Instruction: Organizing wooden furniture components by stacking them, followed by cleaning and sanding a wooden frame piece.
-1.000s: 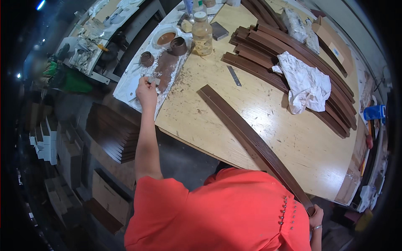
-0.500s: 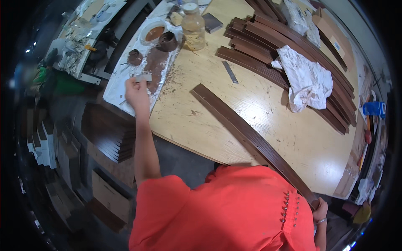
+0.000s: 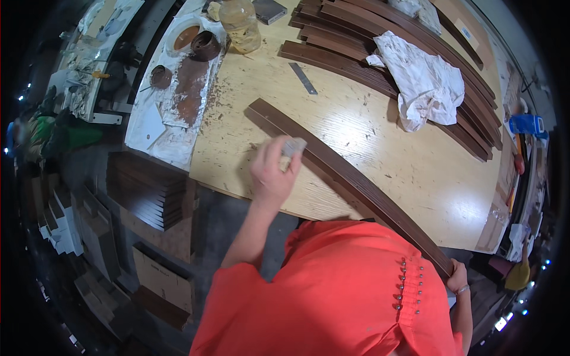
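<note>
Left hand (image 3: pixel 274 175) pinches grey piece (image 3: pixel 295 146), right hand (image 3: pixel 458 277) grips brown strip (image 3: pixel 362 185) past bench's (image 3: pixel 228 151) near edge; rag (image 3: pixel 421 80) (crumpled) tops stacked strips (image 3: pixel 335 63).

A pale wood-grain table (image 3: pixel 445 196) carries dark-brown curved strips (image 3: pixel 344 66) stacked far right, a clear round jar (image 3: pixel 240 26) and flat grey block (image 3: pixel 270 10) far left, a thin grey metal piece (image 3: pixel 303 79) just nearer, and a long dark-brown bar (image 3: pixel 356 181) slanting near right.

- Strip (image 3: pixel 357 185): dk brown, w/ thin lines
- Held bit (image 3: pixel 294 146): lt grey
- Table (image 3: pixel 228 151): lt tan, w/ brown specks
- Cloth (image 3: pixel 418 80): mostly white
- Shirt (image 3: pixel 326 285): red-orange, w/ shiny grey dots
- Flat tool (image 3: pixel 303 78): grey
- Smear (image 3: pixel 191 80): brown
- Stack (image 3: pixel 332 62): dk brown
</note>
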`<action>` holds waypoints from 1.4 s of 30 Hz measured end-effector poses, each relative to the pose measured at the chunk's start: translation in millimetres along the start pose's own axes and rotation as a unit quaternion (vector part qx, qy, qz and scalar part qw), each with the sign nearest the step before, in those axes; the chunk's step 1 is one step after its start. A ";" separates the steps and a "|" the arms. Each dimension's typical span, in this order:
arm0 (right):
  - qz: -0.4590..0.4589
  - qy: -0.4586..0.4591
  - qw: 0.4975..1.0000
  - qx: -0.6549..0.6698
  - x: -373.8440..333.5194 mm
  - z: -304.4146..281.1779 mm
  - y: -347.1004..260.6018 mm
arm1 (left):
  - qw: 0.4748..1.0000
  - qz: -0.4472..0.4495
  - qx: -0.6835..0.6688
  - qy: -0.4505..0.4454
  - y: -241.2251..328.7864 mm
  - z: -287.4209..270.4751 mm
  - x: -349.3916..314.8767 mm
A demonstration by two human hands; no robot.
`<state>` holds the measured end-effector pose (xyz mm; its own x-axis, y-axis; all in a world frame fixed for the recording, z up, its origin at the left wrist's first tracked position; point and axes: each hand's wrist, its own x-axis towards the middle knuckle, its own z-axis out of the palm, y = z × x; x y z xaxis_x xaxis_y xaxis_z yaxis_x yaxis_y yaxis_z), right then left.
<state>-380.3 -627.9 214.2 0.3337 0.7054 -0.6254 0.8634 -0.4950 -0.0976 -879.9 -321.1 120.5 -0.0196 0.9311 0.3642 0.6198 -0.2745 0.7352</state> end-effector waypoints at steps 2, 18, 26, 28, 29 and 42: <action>0.006 -0.009 1.000 0.000 1.5 0.0 2.1 | 0.998 -0.003 0.053 0.042 -19.5 -3.6 15.2; -0.001 -0.007 1.000 -0.015 14.1 -9.6 -2.9 | 0.985 -0.106 0.058 0.123 -87.8 -29.7 71.7; -0.025 0.021 0.999 -0.032 20.3 -2.3 8.0 | 0.998 -0.059 -0.026 -0.008 13.2 9.6 -6.8; -0.037 0.020 0.998 -0.053 32.4 -9.4 2.5 | 0.992 -0.026 -0.114 -0.048 46.4 16.0 -35.7; -0.055 0.020 0.997 -0.055 37.0 -11.1 10.1 | 0.984 -0.057 -0.159 -0.064 51.4 22.7 -50.9; -0.163 -0.202 0.894 0.366 59.4 -38.0 43.5 | 0.782 -0.288 -0.524 0.173 109.7 20.1 -102.4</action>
<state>-308.5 -588.3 202.2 -0.1821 0.7049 -0.6856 0.3621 -0.6001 -0.7132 -794.1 -441.7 152.3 -0.3831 0.9015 -0.2016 -0.5516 -0.0481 0.8327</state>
